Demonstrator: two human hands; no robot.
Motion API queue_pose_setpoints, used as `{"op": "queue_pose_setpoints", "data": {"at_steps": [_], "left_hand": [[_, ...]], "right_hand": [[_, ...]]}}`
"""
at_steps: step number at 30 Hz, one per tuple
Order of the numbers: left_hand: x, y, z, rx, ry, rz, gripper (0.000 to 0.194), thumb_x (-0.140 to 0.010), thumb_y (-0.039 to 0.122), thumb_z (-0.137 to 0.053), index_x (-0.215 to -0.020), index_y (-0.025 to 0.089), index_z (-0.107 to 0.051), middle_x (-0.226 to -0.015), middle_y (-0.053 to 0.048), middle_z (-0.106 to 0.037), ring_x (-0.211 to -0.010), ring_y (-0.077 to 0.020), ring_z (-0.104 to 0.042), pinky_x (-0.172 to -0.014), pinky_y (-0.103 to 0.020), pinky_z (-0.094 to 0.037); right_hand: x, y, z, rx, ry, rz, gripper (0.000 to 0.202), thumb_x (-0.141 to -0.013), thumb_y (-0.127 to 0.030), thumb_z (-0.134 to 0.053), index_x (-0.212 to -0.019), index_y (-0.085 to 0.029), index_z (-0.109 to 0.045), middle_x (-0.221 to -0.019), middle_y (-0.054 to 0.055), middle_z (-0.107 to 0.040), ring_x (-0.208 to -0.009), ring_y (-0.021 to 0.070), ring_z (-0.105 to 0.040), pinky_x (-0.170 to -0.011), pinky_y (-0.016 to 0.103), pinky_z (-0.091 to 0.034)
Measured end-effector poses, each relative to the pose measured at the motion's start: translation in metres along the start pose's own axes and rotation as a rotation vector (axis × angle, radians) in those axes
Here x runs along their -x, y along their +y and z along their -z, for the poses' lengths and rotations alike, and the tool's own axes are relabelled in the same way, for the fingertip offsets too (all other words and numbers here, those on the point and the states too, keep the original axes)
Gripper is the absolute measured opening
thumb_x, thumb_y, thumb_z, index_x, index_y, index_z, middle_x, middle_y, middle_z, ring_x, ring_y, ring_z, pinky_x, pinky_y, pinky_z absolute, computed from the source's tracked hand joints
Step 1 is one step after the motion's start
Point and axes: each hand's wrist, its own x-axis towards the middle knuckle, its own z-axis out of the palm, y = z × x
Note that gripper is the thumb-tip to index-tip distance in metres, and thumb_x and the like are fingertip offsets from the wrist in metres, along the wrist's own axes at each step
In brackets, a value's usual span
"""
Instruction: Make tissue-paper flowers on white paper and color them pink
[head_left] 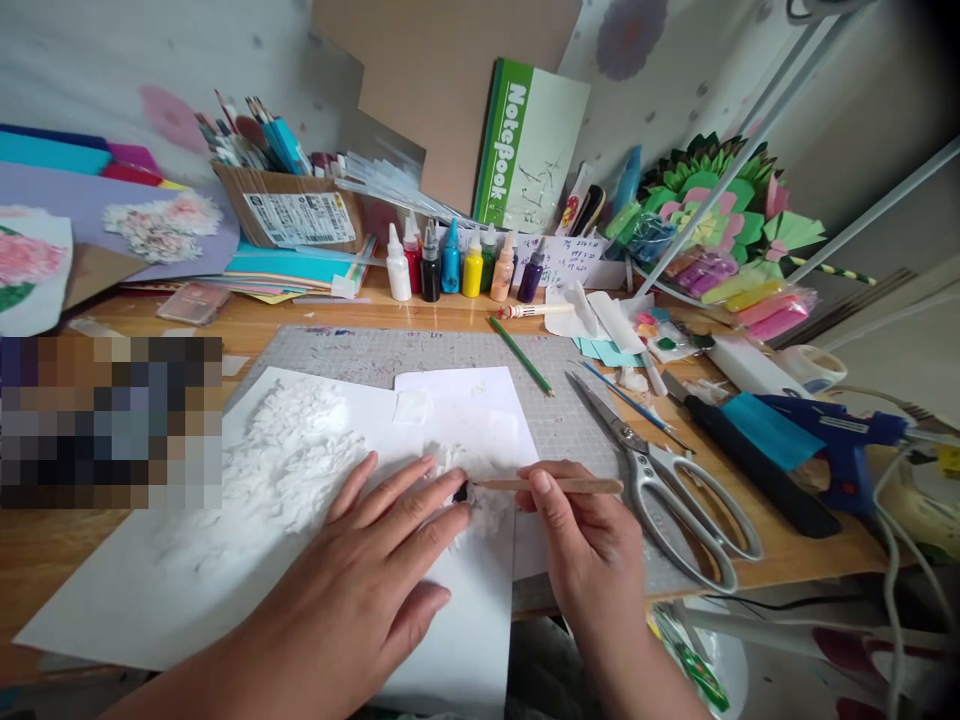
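My left hand (397,540) lies spread over a white sheet (457,640), its fingertips on a small heap of white paper bits (491,510). Between those fingertips shows a small black spot (460,492); what it is I cannot make out. My right hand (592,530) grips a thin flat wooden stick (555,485), held level, its left tip close to the black spot. To the left of my left hand spreads a larger layer of white shredded paper (292,450). A smaller white sheet (487,395) lies just beyond my fingers.
Large scissors (645,470) lie right of my right hand, with a black-handled knife (772,470) and a blue glue gun (855,440) farther right. A green pencil (521,357) rests on the grey cutting mat (352,345). Several paint bottles (451,260) line the back.
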Motion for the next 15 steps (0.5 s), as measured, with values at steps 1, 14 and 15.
{"op": "queue_pose_setpoints", "data": {"at_steps": [1, 14, 15], "left_hand": [[0.000, -0.002, 0.005, 0.024, 0.005, 0.003, 0.043, -0.080, 0.018, -0.057, -0.121, 0.029, -0.059, -0.136, 0.000, -0.057, -0.130, -0.0230, -0.046, -0.115, -0.047, -0.024], [-0.086, -0.112, 0.026, 0.119, -0.368, 0.386, 0.041, -0.076, 0.035, -0.056, -0.113, 0.018, -0.063, -0.113, -0.009, -0.065, -0.101, -0.0242, -0.062, -0.088, -0.035, -0.047], [-0.089, -0.115, 0.021, 0.144, -0.383, 0.414, 0.041, -0.074, 0.035, -0.058, -0.111, 0.018, -0.063, -0.108, -0.008, -0.066, -0.097, -0.0230, -0.062, -0.085, -0.033, -0.048]], "right_hand": [[0.000, 0.000, 0.000, 0.002, 0.002, 0.001, 0.019, -0.090, -0.022, -0.056, -0.076, -0.017, -0.067, -0.072, 0.002, -0.067, -0.061, 0.0120, -0.062, -0.057, 0.023, -0.049], [-0.004, -0.001, 0.000, 0.051, -0.011, 0.095, 0.022, -0.089, -0.022, -0.057, -0.070, -0.019, -0.067, -0.068, 0.000, -0.067, -0.058, 0.0107, -0.063, -0.054, 0.018, -0.049], [-0.004, -0.001, 0.000, 0.050, -0.017, 0.098, 0.021, -0.089, -0.022, -0.057, -0.071, -0.019, -0.067, -0.068, 0.000, -0.067, -0.058, 0.0104, -0.063, -0.054, 0.018, -0.049]]}}
